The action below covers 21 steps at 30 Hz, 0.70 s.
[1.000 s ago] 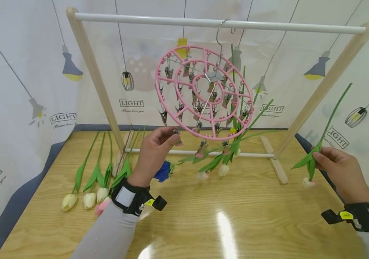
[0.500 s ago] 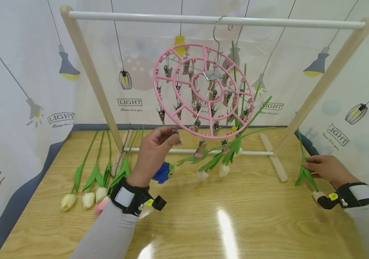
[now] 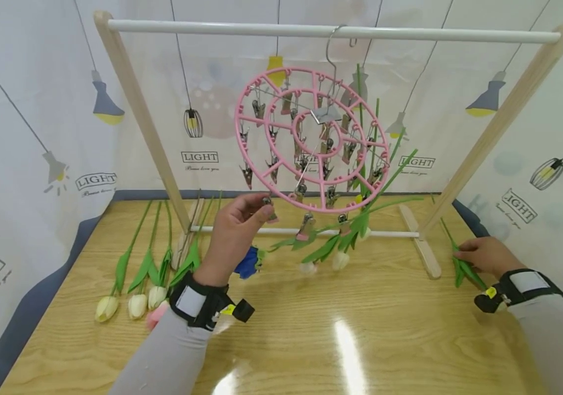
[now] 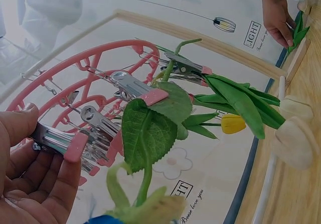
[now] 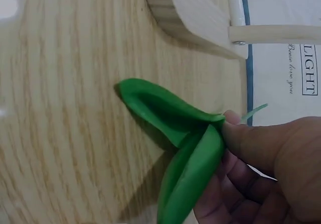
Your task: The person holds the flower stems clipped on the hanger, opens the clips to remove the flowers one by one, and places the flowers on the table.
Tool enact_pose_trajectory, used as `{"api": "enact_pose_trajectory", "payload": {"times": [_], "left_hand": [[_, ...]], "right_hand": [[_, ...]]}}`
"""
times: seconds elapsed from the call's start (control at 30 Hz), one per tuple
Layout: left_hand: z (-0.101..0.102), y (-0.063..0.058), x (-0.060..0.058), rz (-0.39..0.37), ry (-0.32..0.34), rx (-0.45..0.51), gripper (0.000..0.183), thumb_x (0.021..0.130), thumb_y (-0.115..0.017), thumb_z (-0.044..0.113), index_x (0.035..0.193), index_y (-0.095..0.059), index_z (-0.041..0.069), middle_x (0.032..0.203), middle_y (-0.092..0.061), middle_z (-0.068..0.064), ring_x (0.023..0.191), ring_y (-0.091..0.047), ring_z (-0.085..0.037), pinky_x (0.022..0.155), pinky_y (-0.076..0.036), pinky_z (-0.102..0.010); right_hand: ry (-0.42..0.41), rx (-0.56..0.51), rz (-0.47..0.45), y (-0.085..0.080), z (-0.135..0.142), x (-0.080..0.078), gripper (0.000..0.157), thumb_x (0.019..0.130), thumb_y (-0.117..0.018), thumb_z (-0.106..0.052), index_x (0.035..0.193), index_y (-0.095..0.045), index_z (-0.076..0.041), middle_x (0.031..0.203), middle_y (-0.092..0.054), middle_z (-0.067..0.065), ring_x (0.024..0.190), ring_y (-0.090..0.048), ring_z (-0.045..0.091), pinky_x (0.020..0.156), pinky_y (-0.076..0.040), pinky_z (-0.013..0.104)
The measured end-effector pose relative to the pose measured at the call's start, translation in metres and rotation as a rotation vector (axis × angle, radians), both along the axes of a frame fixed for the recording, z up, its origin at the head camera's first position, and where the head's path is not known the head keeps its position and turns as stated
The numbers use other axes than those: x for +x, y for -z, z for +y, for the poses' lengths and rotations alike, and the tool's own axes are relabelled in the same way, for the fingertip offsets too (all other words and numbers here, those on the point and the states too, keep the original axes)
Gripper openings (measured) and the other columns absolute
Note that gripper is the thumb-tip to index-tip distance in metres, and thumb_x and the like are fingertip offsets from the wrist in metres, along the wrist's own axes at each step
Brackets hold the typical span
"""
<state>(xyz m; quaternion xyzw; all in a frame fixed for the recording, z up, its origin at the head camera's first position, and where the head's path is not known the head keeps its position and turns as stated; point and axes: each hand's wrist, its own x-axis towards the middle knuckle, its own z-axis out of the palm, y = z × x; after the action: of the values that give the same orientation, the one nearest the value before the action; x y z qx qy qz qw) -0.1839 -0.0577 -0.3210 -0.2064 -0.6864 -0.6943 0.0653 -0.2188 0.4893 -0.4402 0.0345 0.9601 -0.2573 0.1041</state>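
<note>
In the head view my left hand (image 3: 234, 233) is at the lower left rim of a round pink clip hanger (image 3: 328, 210). Thumb and fingers pinch a metal clip (image 4: 60, 142) with pink tips. Beside that clip, a blue artificial rose (image 3: 248, 263) hangs head down. Several white tulips (image 3: 341, 260) and a yellow tulip (image 4: 233, 124) also hang from the hanger. My right hand (image 3: 491, 255), low at the table's right side, pinches an artificial tulip (image 5: 170, 111) near its leaves; its flower is hidden behind the wrist camera in the head view.
The hanger hooks over the white bar (image 3: 242, 27) of a wooden rack, whose right foot (image 3: 428, 258) stands close to my right hand. On the table's left lie several pale tulips (image 3: 106, 309) and a pink flower (image 3: 158, 314), partly behind my left forearm.
My right hand has brought its tulip down and leftward, from raised at the far right to low near the rack's right foot. The left hand keeps its pinch on the clip.
</note>
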Motion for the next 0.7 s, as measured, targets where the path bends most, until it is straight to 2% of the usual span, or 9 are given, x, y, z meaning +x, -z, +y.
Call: {"api": "enact_pose_trajectory", "payload": {"times": [0.27,0.47,0.6,0.7], "left_hand": [[-0.001,-0.002,0.001,0.009,-0.013,-0.011,0.035,0.092,-0.059,0.018,0.123,-0.055,0.003,0.108,-0.062,-0.017,0.092,-0.061,-0.028,0.085,-0.054,-0.037],[-0.001,-0.002,0.001,0.022,-0.024,-0.028,0.035,0.092,-0.059,0.018,0.123,-0.056,0.003,0.106,-0.062,-0.017,0.09,-0.061,-0.029,0.089,-0.051,-0.046],[0.0,-0.001,0.001,0.013,-0.021,-0.019,0.033,0.092,-0.059,0.018,0.122,-0.057,0.005,0.107,-0.062,-0.017,0.091,-0.061,-0.031,0.086,-0.053,-0.039],[0.0,-0.001,0.002,0.012,-0.011,-0.005,0.032,0.092,-0.059,0.017,0.121,-0.057,0.004,0.108,-0.062,-0.016,0.092,-0.06,-0.032,0.084,-0.055,-0.035]], "right_hand": [[-0.017,0.092,0.017,0.007,0.004,-0.005,0.051,0.092,-0.057,-0.03,0.118,-0.053,0.014,0.107,-0.06,0.033,0.077,-0.062,0.024,0.064,-0.056,0.039],[-0.05,0.152,0.048,0.006,0.004,-0.005,0.052,0.092,-0.056,-0.033,0.116,-0.055,0.013,0.104,-0.062,0.031,0.078,-0.061,0.027,0.066,-0.054,0.043],[-0.069,0.203,0.056,0.001,0.001,-0.001,0.059,0.095,-0.05,-0.04,0.119,-0.052,0.013,0.109,-0.059,0.034,0.087,-0.059,0.038,0.07,-0.052,0.049],[-0.071,0.267,0.068,-0.014,-0.006,0.006,0.065,0.096,-0.045,-0.044,0.121,-0.049,0.016,0.114,-0.054,0.039,0.094,-0.054,0.047,0.071,-0.05,0.055]]}}
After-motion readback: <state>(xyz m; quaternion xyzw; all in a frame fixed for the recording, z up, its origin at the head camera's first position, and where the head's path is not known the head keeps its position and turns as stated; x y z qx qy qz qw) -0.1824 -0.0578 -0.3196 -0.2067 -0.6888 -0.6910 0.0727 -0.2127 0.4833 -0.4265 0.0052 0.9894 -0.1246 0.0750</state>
